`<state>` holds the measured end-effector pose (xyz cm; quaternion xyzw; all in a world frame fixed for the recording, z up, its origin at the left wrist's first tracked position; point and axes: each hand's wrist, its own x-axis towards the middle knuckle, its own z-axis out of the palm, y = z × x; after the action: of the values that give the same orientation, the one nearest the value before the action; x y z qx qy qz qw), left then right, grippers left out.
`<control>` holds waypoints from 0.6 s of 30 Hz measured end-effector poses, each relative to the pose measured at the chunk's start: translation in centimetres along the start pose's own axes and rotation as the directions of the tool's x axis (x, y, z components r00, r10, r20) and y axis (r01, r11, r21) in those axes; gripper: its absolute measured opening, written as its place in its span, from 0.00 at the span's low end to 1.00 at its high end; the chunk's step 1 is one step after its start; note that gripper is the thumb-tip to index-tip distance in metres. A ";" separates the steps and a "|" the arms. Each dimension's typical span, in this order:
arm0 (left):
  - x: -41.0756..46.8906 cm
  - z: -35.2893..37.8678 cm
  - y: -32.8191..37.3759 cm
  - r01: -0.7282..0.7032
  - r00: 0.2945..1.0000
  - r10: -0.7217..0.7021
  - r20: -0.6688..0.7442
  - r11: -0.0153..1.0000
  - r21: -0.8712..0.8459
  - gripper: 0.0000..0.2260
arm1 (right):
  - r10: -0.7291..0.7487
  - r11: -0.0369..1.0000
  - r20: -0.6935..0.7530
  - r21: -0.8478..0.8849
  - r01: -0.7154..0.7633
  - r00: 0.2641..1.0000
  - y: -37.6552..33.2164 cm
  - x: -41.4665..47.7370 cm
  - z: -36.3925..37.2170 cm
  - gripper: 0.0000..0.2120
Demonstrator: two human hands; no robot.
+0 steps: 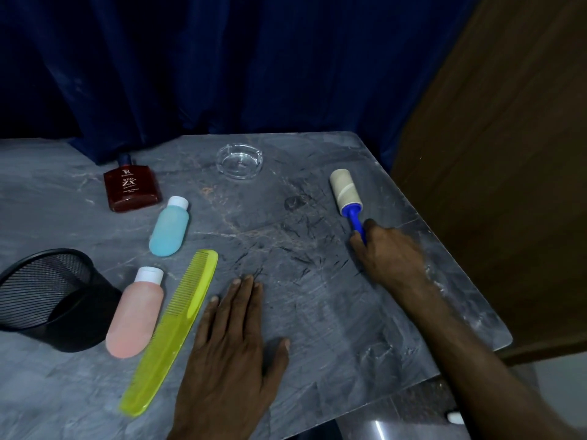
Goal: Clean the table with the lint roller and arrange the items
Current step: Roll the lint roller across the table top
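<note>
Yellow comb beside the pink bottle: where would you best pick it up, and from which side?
Pinch the yellow comb at its toothless handle, the near end, coming from the right. It lies flat and slanted, teeth facing left toward the pink bottle, which crowds that side; the smooth spine faces the left hand, resting flat beside it.

Dim, cool-toned exposure was recorded: the grey marble table (317, 312) was lit diffusely, while the blue curtain (222, 58) was left near black toward the upper left corner. Soft shadows were noted beside the mesh cup (47, 296) and under the right hand (389, 252), with the pale roll of the lint roller (345, 192) registered as the brightest area. Barrel distortion was observed at the edges, the wooden panel (508, 154) being bowed, and fine detail was smeared throughout.
</note>
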<state>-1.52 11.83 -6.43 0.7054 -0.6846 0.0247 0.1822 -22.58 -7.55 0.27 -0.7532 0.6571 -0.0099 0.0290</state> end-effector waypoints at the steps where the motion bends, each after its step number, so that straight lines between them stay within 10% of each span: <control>1: 0.0 0.0 0.0 0.000 1.000 0.000 0.004 1.000 -0.001 0.37 | -0.016 1.000 -0.004 -0.009 0.016 1.000 -0.5 -0.1 0.0 0.20; 18: 0.0 -0.7 0.1 0.010 0.999 -0.010 0.048 1.000 -0.006 0.37 | -0.092 0.994 -0.087 0.055 0.097 0.992 -5.6 -1.1 1.7 0.18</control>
<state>-1.47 11.99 -5.77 0.7087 -0.6852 0.0048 0.1680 -17.07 -5.62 -1.05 -0.7813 0.6206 -0.0626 0.0231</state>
